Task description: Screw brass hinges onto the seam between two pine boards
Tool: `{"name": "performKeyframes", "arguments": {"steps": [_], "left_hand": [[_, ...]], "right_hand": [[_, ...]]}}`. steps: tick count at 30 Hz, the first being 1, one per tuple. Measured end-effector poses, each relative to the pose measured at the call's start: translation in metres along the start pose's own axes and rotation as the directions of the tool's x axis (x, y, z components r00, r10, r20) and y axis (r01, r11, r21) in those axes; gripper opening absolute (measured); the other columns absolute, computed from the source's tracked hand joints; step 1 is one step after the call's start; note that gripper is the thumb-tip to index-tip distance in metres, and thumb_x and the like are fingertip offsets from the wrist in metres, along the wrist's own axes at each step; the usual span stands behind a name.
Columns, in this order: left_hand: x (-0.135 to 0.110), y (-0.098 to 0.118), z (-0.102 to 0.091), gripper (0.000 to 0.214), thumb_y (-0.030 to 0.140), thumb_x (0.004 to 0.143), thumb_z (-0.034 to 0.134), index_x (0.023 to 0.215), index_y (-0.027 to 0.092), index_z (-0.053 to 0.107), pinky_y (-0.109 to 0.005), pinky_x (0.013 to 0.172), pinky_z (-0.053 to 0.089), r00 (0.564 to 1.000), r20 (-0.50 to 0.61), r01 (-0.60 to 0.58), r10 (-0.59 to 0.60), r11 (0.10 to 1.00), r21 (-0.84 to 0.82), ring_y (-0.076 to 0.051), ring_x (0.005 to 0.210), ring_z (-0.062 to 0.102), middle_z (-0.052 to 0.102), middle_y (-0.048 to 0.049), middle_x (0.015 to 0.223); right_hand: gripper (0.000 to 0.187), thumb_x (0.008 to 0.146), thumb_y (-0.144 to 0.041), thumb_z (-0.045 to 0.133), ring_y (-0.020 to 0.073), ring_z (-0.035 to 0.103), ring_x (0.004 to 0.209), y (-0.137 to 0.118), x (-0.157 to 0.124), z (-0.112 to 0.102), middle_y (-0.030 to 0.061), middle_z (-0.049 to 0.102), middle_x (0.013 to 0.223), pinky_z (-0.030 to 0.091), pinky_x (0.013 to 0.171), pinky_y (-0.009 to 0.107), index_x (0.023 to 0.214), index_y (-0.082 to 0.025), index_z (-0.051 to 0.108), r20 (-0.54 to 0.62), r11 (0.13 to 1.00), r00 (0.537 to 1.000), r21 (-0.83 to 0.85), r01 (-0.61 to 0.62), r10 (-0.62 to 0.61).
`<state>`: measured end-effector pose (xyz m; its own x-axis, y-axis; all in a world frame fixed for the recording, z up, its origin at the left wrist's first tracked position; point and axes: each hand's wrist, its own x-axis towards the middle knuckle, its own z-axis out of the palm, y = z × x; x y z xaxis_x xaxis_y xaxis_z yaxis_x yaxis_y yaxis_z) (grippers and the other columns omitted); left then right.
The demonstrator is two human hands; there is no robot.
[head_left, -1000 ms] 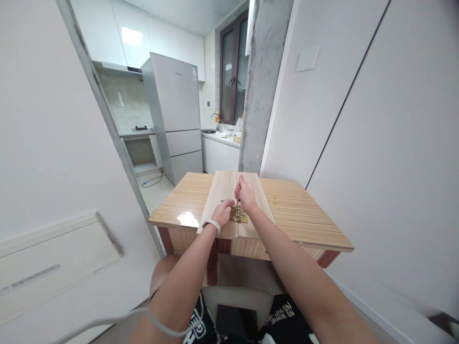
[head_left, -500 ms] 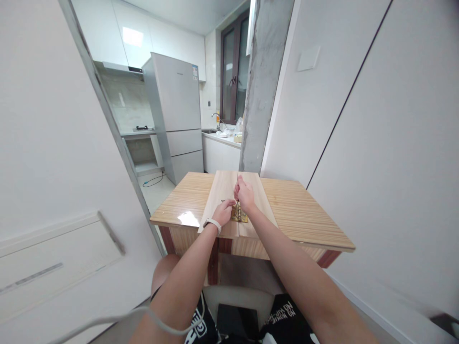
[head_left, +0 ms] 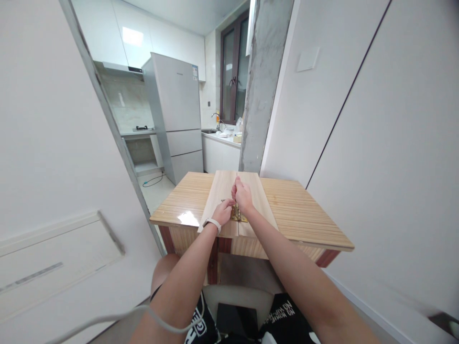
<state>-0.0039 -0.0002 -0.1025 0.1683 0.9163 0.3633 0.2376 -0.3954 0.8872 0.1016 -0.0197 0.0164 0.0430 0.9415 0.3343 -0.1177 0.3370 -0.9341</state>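
Observation:
Two pale wooden boards, a left board [head_left: 212,210] and a right board [head_left: 263,210], lie side by side on the table with a narrow seam between them. A brass-coloured hinge [head_left: 239,218] lies across the seam near the front, partly hidden by my hands. My left hand [head_left: 224,211], with a watch at its wrist, rests at the hinge's left side, thumb and fingers pinched together. Just above the hinge, my right hand [head_left: 242,195] is closed in a fist, thumb uppermost. Whatever either hand grips is hidden or too small to name.
The wood-grain table [head_left: 297,210] reaches out on both sides of the boards. A white cable [head_left: 118,316] runs past my left forearm. Beyond the table are a grey refrigerator [head_left: 181,105], a sink counter [head_left: 224,138] and a rough concrete pillar edge [head_left: 256,105].
My right hand has shifted slightly left and turned a little over the hinge. My left hand and the boards stay almost where they were.

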Motion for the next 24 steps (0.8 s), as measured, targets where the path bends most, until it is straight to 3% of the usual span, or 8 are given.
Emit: {"name": "performKeyframes", "arguments": {"steps": [9, 16, 24], "left_hand": [[0.0011, -0.0031, 0.0006, 0.042, 0.009, 0.080, 0.047, 0.115, 0.018, 0.067, -0.039, 0.111, 0.046, 1.000, -0.002, -0.001, 0.001, 1.000, -0.014, -0.018, 0.116, 0.066, 0.073, -0.0086, 0.120], [0.0022, -0.0069, 0.0015, 0.042, 0.007, 0.080, 0.047, 0.114, 0.018, 0.068, -0.039, 0.109, 0.047, 1.000, 0.000, 0.001, -0.001, 1.000, -0.004, -0.018, 0.116, 0.066, 0.073, -0.0085, 0.121], [0.0029, -0.0081, 0.0012, 0.040, 0.009, 0.080, 0.047, 0.112, 0.018, 0.069, -0.039, 0.108, 0.047, 1.000, -0.003, -0.010, 0.010, 1.000, 0.006, -0.019, 0.115, 0.067, 0.073, -0.0085, 0.118]], "right_hand": [[0.059, 0.097, -0.069, 0.039, 0.0127, 0.042, 0.050, -0.0013, -0.0002, -0.0009, -0.0029, 0.045, 0.051, 0.035, 0.052, 0.028, 0.058, -0.025, 0.041, -0.061, 0.991, 0.992, -0.090, 0.104, -0.109], [0.059, 0.097, -0.070, 0.038, 0.0124, 0.043, 0.049, 0.0053, 0.0066, -0.0043, -0.0028, 0.045, 0.052, 0.035, 0.051, 0.028, 0.059, -0.024, 0.043, -0.118, 0.994, 0.988, -0.062, 0.088, -0.095], [0.062, 0.095, -0.073, 0.036, 0.0128, 0.044, 0.048, 0.0009, 0.0031, -0.0055, -0.0019, 0.046, 0.050, 0.036, 0.050, 0.028, 0.058, -0.025, 0.043, -0.090, 0.995, 0.993, -0.068, 0.074, -0.080]]}}
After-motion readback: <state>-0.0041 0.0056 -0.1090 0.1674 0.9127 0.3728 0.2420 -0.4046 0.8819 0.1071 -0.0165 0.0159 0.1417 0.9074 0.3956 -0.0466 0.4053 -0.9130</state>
